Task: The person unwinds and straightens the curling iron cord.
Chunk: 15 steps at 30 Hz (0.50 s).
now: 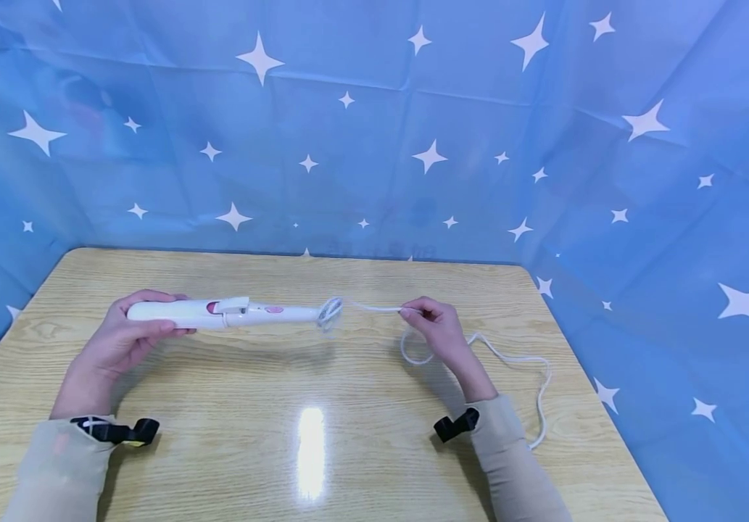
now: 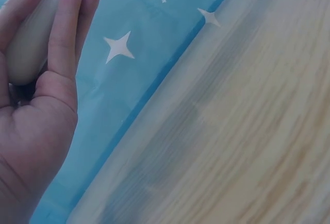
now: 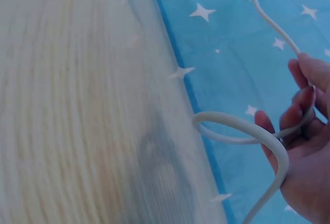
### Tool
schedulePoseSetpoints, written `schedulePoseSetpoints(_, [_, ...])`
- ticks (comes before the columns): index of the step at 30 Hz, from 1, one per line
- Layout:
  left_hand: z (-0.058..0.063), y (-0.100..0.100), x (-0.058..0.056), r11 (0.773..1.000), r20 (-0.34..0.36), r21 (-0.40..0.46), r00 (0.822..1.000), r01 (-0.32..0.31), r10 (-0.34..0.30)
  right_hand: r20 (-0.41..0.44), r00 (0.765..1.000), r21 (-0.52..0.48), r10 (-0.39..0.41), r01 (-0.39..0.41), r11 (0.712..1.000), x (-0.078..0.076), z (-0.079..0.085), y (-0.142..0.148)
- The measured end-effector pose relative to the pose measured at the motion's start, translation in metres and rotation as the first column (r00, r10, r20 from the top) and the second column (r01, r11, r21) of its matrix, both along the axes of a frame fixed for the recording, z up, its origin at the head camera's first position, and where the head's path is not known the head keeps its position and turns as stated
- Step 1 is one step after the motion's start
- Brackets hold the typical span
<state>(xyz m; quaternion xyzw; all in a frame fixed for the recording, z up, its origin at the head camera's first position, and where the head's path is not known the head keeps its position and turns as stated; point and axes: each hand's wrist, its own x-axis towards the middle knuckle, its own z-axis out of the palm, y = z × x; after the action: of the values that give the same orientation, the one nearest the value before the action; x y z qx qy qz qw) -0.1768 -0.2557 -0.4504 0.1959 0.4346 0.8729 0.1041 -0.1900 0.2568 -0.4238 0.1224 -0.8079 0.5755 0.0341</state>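
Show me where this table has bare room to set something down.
The widest free patch of table is in front, between the two sleeves, nearer the wearer than the white wand. A strip along the back edge, between wand and blue backdrop, is bare too. It's crowded at right, where the white cord curls beside the right hand.

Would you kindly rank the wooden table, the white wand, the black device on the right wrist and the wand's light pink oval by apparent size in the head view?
1. Wooden table
2. White wand
3. Black device on the right wrist
4. Light pink oval on the wand
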Motion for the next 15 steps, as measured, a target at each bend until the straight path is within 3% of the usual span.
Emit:
schedulePoseSetpoints(5, [-0.001, -0.007, 0.002, 0.998, 0.024, 0.067, 1.0, -0.018, 0.017, 0.053, 0.997, -0.07, -0.058, 0.062, 0.996, -0.001, -0.002, 0.016])
schedulePoseSetpoints(15, [-0.001, -0.011, -0.001, 0.999, -0.014, 0.05, 1.0, -0.002, 0.003, 0.082, 0.996, -0.093, 0.027, -0.02, 0.995, -0.001, -0.007, 0.01])
